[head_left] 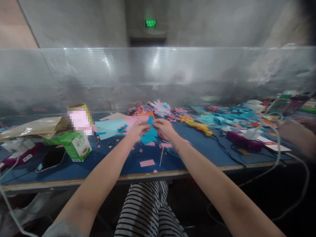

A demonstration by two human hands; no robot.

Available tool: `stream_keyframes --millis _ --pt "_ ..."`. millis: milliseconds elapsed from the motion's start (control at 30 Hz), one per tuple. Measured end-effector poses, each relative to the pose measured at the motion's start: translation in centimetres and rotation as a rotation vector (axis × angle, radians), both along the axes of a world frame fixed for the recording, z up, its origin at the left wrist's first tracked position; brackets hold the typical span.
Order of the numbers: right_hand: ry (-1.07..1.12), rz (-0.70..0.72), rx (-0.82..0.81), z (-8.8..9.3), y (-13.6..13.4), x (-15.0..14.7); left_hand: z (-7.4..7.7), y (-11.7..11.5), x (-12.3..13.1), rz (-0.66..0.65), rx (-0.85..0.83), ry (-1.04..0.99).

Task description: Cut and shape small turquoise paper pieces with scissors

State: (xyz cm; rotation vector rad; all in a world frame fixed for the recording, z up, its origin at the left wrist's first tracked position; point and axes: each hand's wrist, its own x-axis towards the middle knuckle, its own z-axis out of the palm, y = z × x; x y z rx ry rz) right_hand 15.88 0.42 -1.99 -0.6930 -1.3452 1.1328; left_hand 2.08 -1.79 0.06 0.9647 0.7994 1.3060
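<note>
Both my hands meet over the middle of the blue table (98, 164). Between their fingertips is a small piece of blue paper (150, 121). My left hand (138, 129) pinches its left side, and my right hand (163, 126) pinches it from the right. Beneath them lie larger sheets of blue paper (148, 136) and pink paper (132, 120). A pale blue sheet (107, 129) is left of my left hand, with a small cluster of curled blue paper (122, 128) on it. A pink strip (147, 163) and a thin stick (162, 156) lie nearer me.
A yellow glue gun (201, 127) with a black cord lies to the right. Piles of cut paper (222, 115) spread behind. At left are a green carton (79, 148), a phone (51, 159) and a power strip (21, 156). Another person's blurred hand (295, 131) is at far right.
</note>
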Motion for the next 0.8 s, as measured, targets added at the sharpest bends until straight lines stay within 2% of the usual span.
stream_keyframes --millis 233,400,633,800 --pt "-0.015 -0.006 0.003 -0.1 0.1 0.0 -0.2 0.2 -0.1 -0.021 0.038 -0.004" --pt "-0.135 -0.055 0.048 0.0 0.0 0.0 -0.1 0.1 -0.1 -0.010 0.029 0.008" --pt "-0.318 -0.117 0.147 1.2 -1.4 0.0 -0.3 0.2 0.1 0.014 0.022 0.032" --pt "-0.342 -0.123 0.197 1.2 -1.5 -0.1 -0.6 0.4 0.1 -0.016 0.049 0.033"
